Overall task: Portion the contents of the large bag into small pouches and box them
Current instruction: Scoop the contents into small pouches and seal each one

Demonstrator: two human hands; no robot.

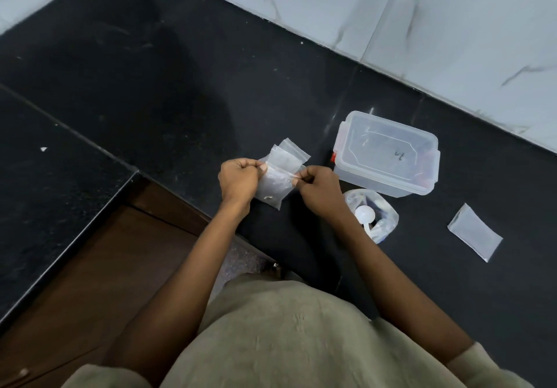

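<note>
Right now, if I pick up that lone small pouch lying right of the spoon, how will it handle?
The small pouch lies flat and thin, so probably floppy and very light. Its clear plastic on the smooth black counter may slide rather than lift, so pinch an edge.

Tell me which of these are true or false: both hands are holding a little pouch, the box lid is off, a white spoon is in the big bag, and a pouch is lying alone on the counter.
1. Both hands hold a little pouch. True: the left hand and right hand pinch the small pouch by its top edge.
2. The box lid is off. False: the plastic box has its lid on.
3. A white spoon is in the big bag. True: the spoon sits in the large bag.
4. A pouch lies alone on the counter. True: the lone pouch lies right of the bag.
</note>
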